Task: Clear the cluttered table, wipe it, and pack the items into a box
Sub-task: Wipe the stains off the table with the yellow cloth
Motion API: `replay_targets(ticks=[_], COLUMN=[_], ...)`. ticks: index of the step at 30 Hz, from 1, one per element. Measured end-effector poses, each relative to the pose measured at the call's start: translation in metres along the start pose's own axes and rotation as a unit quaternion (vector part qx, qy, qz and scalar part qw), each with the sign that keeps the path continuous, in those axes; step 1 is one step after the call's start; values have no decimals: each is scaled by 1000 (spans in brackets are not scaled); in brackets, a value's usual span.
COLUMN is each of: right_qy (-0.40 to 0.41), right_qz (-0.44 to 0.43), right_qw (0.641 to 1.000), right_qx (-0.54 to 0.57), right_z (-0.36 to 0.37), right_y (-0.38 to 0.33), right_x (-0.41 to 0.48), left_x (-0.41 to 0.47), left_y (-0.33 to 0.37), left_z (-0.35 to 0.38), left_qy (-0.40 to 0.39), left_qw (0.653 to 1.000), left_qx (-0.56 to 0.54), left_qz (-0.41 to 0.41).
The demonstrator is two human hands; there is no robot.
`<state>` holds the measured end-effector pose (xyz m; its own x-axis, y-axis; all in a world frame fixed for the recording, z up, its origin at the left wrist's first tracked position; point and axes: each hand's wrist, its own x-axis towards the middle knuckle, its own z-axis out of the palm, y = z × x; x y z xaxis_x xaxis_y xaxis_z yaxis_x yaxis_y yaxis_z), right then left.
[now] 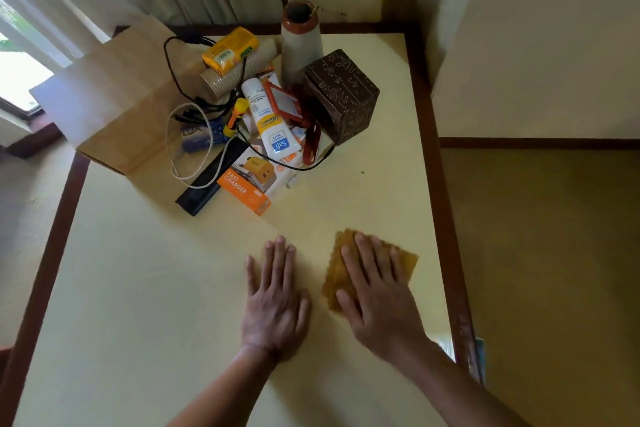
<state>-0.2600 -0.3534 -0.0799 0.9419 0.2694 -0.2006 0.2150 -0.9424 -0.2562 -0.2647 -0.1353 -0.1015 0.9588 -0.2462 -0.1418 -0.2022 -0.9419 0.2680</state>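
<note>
My right hand [377, 291] lies flat with straight fingers on a brownish-yellow cloth [403, 262], pressing it onto the cream table [173, 288]. My left hand [277, 298] rests flat on the tabletop just left of the cloth, holding nothing. At the far side sits a pile: an orange fast-charger box [246, 189], a white lotion tube [268, 118], a dark carved wooden box [341, 95], a stack of paper cups [235, 71], a yellow packet [230, 50], black and white cables [188, 135]. A flattened cardboard box [110, 97] lies at the far left corner.
A brown-rimmed ceramic vase [300, 38] stands behind the pile near the wall. A black flat bar [211, 184] lies beside the charger box. The table has a dark wooden border [440, 184]; curtains hang at the back left, and floor lies to the right.
</note>
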Motion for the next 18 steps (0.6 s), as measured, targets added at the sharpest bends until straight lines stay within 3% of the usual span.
replay_targets(ticks=[4, 9, 13, 18], right_qy=[-32, -4, 10, -6], right_qz=[12, 112, 158, 30], right_qw=[999, 993, 987, 999], right_qx=[-19, -36, -17, -10], right_z=[-7, -33, -43, -11], right_y=[45, 112, 104, 50], right_x=[-50, 47, 104, 2], left_x=[3, 3, 5, 4], left_y=[1, 3, 3, 8], left_z=[1, 3, 6, 3], left_qy=[7, 0, -2, -10], left_qw=[1000, 1000, 1000, 999], left_qx=[0, -1, 9, 14], left_qz=[-6, -23, -27, -41])
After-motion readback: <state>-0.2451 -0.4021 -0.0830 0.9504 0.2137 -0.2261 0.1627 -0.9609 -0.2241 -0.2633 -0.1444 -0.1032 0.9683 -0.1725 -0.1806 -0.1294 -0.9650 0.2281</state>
